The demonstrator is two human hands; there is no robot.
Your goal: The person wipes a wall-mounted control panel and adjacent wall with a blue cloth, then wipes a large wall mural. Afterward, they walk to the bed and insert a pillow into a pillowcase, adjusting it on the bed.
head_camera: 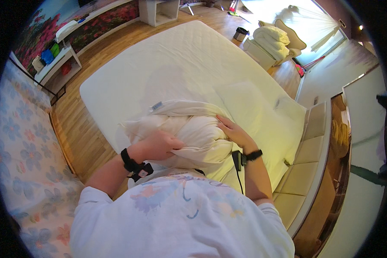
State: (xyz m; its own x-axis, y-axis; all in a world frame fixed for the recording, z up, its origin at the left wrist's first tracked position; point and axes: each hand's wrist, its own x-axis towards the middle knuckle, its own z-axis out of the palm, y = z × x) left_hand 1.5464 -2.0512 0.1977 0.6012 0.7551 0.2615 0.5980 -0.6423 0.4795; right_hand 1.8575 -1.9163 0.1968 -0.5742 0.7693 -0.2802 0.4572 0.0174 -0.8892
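A puffy white pillow point(200, 132), with loose white fabric around it, lies in front of my body at the near edge of the bed. My left hand point(161, 145) has its fingers curled on the near edge of the fabric, pinching a fold. Against the right side of the pillow rests my right hand point(229, 127), its fingers spread on the cloth near the top rim. A small label shows at the fabric's far left corner. Both wrists wear black straps with small devices. Beneath is a mattress in a white fitted sheet point(193, 58).
A padded headboard point(296, 164) runs along the right. Beyond the bed stand an armchair with folded bedding point(271, 38) and a waste bin point(241, 33). A floral curtain point(29, 151) hangs at left, near a low white shelf point(59, 66) holding bags.
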